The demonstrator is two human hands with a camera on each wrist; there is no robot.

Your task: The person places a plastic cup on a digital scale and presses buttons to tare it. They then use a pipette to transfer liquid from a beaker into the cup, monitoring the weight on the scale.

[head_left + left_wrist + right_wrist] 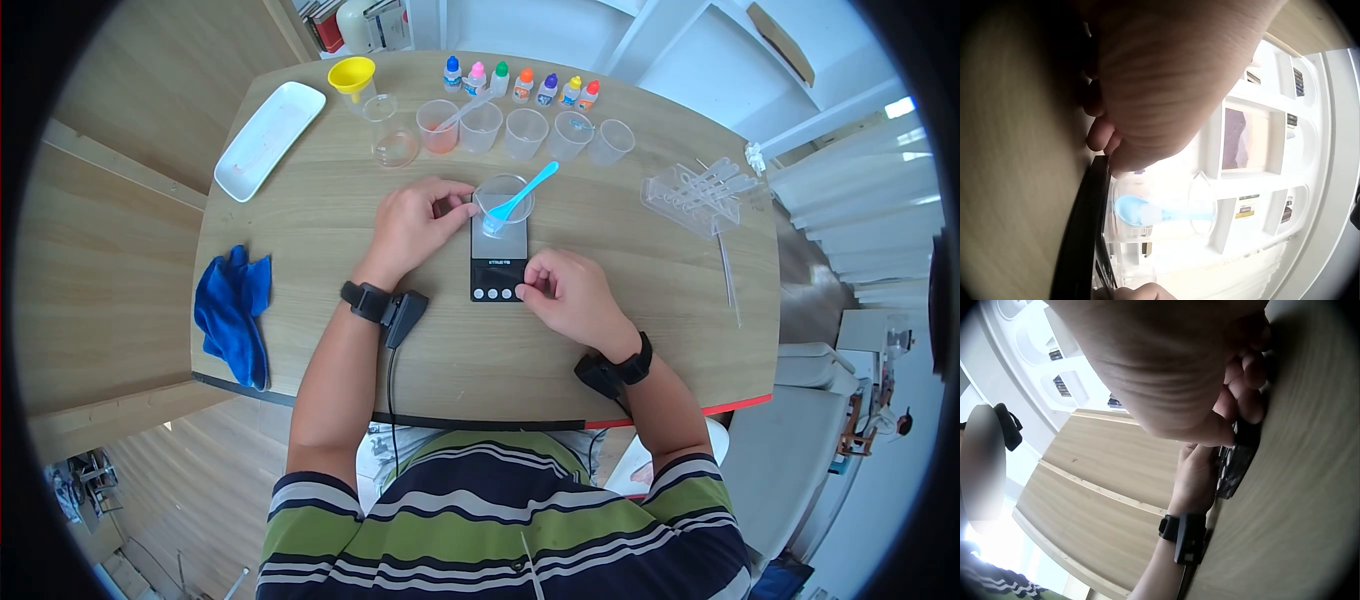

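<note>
A black digital scale [499, 280] with a grey plate and several round buttons lies on the table in front of the person. On its plate stands a clear plastic cup [487, 188] with a light-blue spoon [540, 177] leaning in it, handle up to the right. The left hand [415, 225] holds the scale's far left edge with thumb and index finger, beside the cup. At the near right corner, the right hand [570, 295] pinches the scale by its edge. In the right wrist view, thumb and curled fingers [1249, 403] meet at the scale's side.
Clear cups [525, 135] stand in a row behind the scale, one holding pinkish liquid and a spoon. Small dropper bottles [524, 86] line the back. A yellow funnel [351, 73], white tray [270, 141] and blue cloth [232, 310] are left; a clear rack [695, 200] stands right.
</note>
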